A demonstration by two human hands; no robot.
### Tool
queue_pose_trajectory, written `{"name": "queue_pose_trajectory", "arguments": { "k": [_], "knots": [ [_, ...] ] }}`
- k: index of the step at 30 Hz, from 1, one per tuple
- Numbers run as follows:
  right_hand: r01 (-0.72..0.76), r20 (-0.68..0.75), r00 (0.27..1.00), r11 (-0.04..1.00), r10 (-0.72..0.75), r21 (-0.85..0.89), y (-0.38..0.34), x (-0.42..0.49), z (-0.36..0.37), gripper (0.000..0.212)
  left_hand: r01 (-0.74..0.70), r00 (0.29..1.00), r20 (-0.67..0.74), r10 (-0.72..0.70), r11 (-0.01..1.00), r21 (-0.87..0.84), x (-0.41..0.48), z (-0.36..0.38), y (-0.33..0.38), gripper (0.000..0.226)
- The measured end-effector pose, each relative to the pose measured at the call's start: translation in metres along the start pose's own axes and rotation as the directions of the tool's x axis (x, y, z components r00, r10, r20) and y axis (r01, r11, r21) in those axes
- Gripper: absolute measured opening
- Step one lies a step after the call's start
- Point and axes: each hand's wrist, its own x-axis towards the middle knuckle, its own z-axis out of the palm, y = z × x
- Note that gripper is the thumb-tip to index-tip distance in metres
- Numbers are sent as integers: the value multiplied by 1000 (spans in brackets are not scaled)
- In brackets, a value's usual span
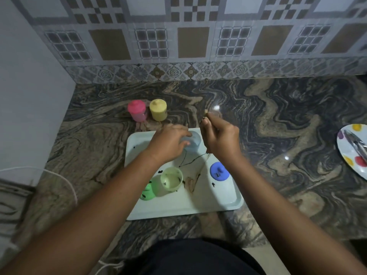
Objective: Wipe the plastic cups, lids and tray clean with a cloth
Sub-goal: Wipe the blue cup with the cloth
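While dark smears streak the white tray (198,207) at lower centre of the frame, a person's left hand (168,144) closes round the blue cup (193,142) standing near the tray's upper edge. The right hand (221,140), just right of it, is curled into a fist, and blur hides whether it pinches anything. No cloth can be made out.

A green cup (171,178) stands upright lower on the tray, just beside a green lid (146,193); a blue lid (219,172) lies to the right. A pink lidded cup (137,113) and a yellow lidded cup (158,109) stand on the granite counter (278,116) further up the frame.

These thin plastic cups look light, a little springy and slick where soiled, so they may skid or tip. They are probably best steadied by the wall near the rim.
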Motion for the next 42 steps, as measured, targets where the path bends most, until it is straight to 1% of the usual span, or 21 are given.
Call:
{"name": "queue_pose_trajectory", "arguments": {
  "k": [2,4,7,10,12,15,18,20,22,24,25,26,27,28,30,31,32,36,38,40,42],
  "knots": [
    [-11,-2,1000,999,11,-34,6,-16,-2,25,26,999,45,-30,996,80,-7,12,3,32],
    [-35,4,999,998,35,-53,11,-28,-2,22,47,996,69,-56,991,128,-9,21,5,32],
    [-79,32,996,996,80,-36,17,-39,1,18,49,997,53,-57,989,141,-9,29,5,27],
    [-114,70,991,993,115,-24,19,-41,2,18,43,999,6,-44,993,112,-8,33,4,19],
    [-158,69,985,987,158,0,19,-41,2,19,33,999,-7,-32,998,61,-6,31,1,14],
    [-222,16,975,974,222,51,14,-37,-3,24,31,999,-20,-32,997,-70,-2,15,-2,11],
    [-279,-6,960,952,281,124,3,-27,-9,25,73,996,64,-61,976,-204,-2,-20,4,13],
    [-309,2,949,926,316,219,-12,-21,-13,24,97,993,88,-75,953,-286,-4,-45,10,13],
    [-336,28,938,882,346,330,-30,-18,-18,22,111,994,51,-99,923,-369,-6,-66,13,13],
    [-389,104,916,788,389,478,-48,-19,-23,23,109,993,1,-119,903,-415,-8,-82,18,13],
    [-402,146,911,746,387,530,-56,-21,-25,25,105,992,-21,-126,896,-432,-10,-89,20,12],
    [-390,176,918,731,355,560,-62,-23,-27,27,101,991,-37,-131,887,-451,-11,-95,22,11],
    [-358,203,934,739,296,570,-67,-25,-28,33,97,990,-47,-134,878,-469,-12,-101,24,10],
    [-307,221,950,771,219,558,-70,-28,-29,46,95,989,-53,-138,869,-486,-14,-106,25,9],
    [-207,229,968,834,99,512,-75,-33,-33,79,95,987,-62,-147,854,-511,-18,-114,26,8],
    [-189,222,972,832,81,522,-77,-35,-34,90,90,987,-68,-143,857,-507,-19,-119,26,7],
    [-176,213,975,823,69,539,-78,-35,-36,95,80,988,-75,-135,863,-499,-21,-123,27,7],
    [-131,199,980,824,22,551,-89,-34,-35,90,51,981,-124,-148,820,-570,-24,-137,34,9],
    [-180,218,975,767,54,617,-94,-35,-31,95,37,977,-148,-156,801,-598,-25,-140,39,8],
    [-176,168,982,732,84,658,-97,-36,-28,98,26,975,-151,-161,763,-646,-26,-141,43,8],
    [-179,122,984,710,130,681,-98,-37,-28,97,31,977,-124,-171,696,-718,-29,-144,44,11]
  ]
}}
